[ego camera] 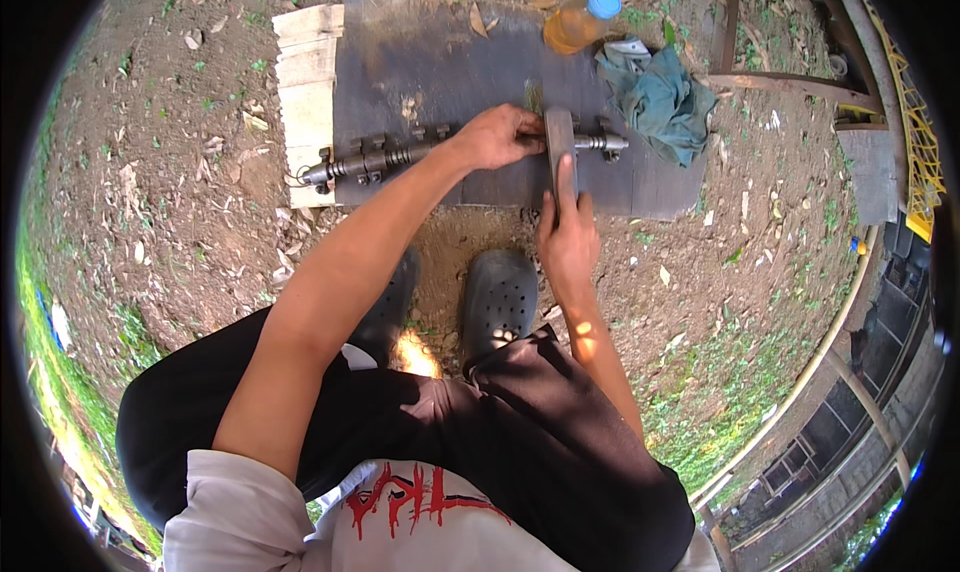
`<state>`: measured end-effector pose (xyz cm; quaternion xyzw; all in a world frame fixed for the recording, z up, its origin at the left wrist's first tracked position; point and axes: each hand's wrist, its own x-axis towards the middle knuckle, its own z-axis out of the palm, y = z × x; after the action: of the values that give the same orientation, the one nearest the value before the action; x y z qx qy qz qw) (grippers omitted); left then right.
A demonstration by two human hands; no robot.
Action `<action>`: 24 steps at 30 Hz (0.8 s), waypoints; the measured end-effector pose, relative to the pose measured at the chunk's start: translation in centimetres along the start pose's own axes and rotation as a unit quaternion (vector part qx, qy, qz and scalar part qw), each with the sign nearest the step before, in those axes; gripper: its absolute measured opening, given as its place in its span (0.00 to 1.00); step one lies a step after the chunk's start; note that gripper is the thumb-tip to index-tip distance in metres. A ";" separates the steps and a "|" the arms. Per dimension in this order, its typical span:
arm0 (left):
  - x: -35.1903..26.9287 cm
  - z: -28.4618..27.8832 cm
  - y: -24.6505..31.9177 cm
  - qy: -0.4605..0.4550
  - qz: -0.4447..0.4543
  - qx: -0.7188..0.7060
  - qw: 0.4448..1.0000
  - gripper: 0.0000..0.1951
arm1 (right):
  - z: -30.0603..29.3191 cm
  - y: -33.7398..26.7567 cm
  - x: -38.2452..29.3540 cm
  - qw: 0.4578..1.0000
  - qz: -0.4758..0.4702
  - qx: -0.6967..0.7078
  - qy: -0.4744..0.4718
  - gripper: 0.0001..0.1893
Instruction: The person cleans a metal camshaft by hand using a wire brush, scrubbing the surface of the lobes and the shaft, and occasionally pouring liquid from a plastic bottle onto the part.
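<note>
A rocker arm shaft assembly (pixel 412 154), with dark metal rocker arms and coil springs along it, lies across a dark, stained board. My left hand (pixel 495 138) grips it right of its middle, fingers curled around a part I cannot make out. In my right hand (pixel 570 234) is a flat, greyish-brown bar (pixel 559 129), like a whetstone or sanding block, with my index finger stretched along its top. The bar crosses over the shaft beside my left fingertips and hides a short stretch of it. Whether the two touch is not visible.
Under the assembly lies the dark board (pixel 450 69), with a pale corrugated sheet (pixel 307 84) at its left. A bottle of amber liquid (pixel 574 28) with a blue cap and a crumpled teal cloth (pixel 664 103) are at the right. My clogs (pixel 501 294) stand on leaf-strewn soil.
</note>
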<state>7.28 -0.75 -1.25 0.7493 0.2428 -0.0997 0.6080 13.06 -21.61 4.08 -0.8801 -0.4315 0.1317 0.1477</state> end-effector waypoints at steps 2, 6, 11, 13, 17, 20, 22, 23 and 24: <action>0.2 -0.3 -1.3 -0.007 -0.009 -0.060 0.998 0.21 | -0.2 -1.4 1.0 1.000 0.015 -0.026 -0.007 0.34; -0.1 -0.7 -0.3 -0.029 -0.021 -0.118 0.992 0.24 | 0.5 -0.2 -2.2 0.999 0.021 -0.024 0.018 0.34; -0.2 -1.0 0.1 -0.039 -0.054 -0.118 0.991 0.24 | 0.1 -0.8 0.7 1.000 -0.001 -0.015 0.015 0.33; 0.2 -1.1 0.0 -0.033 -0.042 -0.117 0.992 0.23 | -0.4 -1.5 1.3 1.000 0.019 -0.017 -0.007 0.36; -0.2 -0.7 -0.6 -0.012 0.013 -0.049 0.999 0.22 | 0.8 0.3 -2.9 1.000 0.014 -0.028 0.002 0.35; -0.6 -0.7 -0.3 -0.009 0.035 -0.036 0.999 0.21 | 0.0 1.3 -5.2 0.999 0.034 -0.014 -0.038 0.35; -0.8 -0.8 -0.8 0.010 0.059 0.011 0.998 0.20 | -0.6 1.2 -5.4 1.000 0.014 0.013 -0.006 0.35; -1.2 -0.8 -1.1 0.029 0.067 0.042 0.996 0.20 | -0.6 1.0 -5.3 1.000 0.011 0.022 0.001 0.35; -1.7 -0.9 -1.5 0.048 0.074 0.075 0.993 0.19 | -0.9 0.2 -4.5 0.999 0.008 0.034 0.008 0.35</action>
<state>4.94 -0.06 -1.54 0.8125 0.2072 -0.0365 0.5436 10.85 -25.42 5.26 -0.8790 -0.4187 0.1402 0.1799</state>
